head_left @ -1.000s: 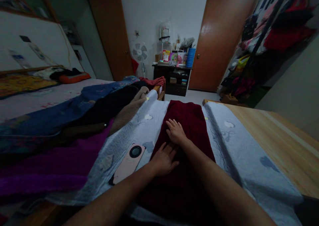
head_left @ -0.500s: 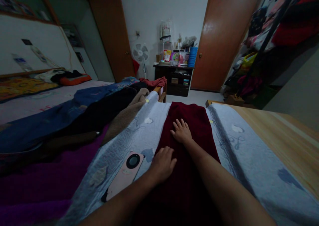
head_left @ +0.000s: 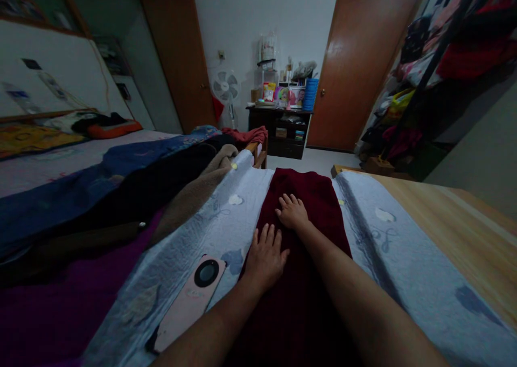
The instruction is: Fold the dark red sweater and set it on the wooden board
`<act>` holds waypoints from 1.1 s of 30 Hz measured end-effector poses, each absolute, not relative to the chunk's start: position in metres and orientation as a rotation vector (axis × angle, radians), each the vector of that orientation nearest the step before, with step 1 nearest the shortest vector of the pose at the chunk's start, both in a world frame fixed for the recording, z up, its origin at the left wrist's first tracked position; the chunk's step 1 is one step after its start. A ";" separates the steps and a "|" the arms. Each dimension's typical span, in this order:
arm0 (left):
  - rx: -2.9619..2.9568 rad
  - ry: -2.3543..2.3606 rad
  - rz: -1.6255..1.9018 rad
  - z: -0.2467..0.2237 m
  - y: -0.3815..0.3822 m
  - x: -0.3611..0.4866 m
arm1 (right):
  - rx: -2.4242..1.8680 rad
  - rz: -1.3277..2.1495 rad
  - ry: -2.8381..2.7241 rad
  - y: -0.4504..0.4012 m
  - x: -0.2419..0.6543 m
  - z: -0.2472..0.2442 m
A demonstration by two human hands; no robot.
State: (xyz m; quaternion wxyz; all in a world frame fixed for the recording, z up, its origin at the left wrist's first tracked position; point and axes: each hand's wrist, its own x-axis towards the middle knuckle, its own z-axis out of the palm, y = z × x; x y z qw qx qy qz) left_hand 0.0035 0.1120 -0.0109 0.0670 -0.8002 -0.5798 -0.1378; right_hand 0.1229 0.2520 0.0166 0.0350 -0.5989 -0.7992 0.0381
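And the left hand (head_left: 264,259) has opened out: half a second ago its fingers were curled, now they reach forward, with slim gaps between them and the thumb out to the side. The right hand (head_left: 293,212) has barely shifted on the fabric, its fingers fanned wide. Nothing is pinched by either one!

Under both of them lies the dark red cloth (head_left: 307,189), running lengthwise in front of the person over a pale patterned cloth (head_left: 367,216). Right hand farther out, left hand nearer and close to the left edge: staggered like that, the two probably share their pressure along the fabric rather than on one spot. Flat, open fingers suit that, since a grip would likely bunch it up.

Over on the left, the pink phone (head_left: 186,313) rests on the pale cloth, beside the red one and apart from it, perhaps so that nothing hard sits beneath the palms. To the right, the pale cloth reaches across part of the wooden table (head_left: 464,210), likely as a soft cover.
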 end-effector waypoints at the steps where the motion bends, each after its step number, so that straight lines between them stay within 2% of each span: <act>1: -2.419 -1.741 -0.417 -0.012 0.112 0.004 | -1.828 0.131 -2.465 0.258 0.123 0.017; 20: -2.575 -1.763 -0.382 -0.008 0.110 0.005 | -1.891 0.315 -2.466 0.364 0.118 -0.004; 25: -2.585 -1.780 -0.380 -0.009 0.110 0.005 | -2.029 0.298 -2.366 0.375 0.116 -0.006; 33: -2.585 -1.778 -0.402 -0.013 0.109 0.004 | -1.986 0.185 -2.215 0.372 0.115 -0.007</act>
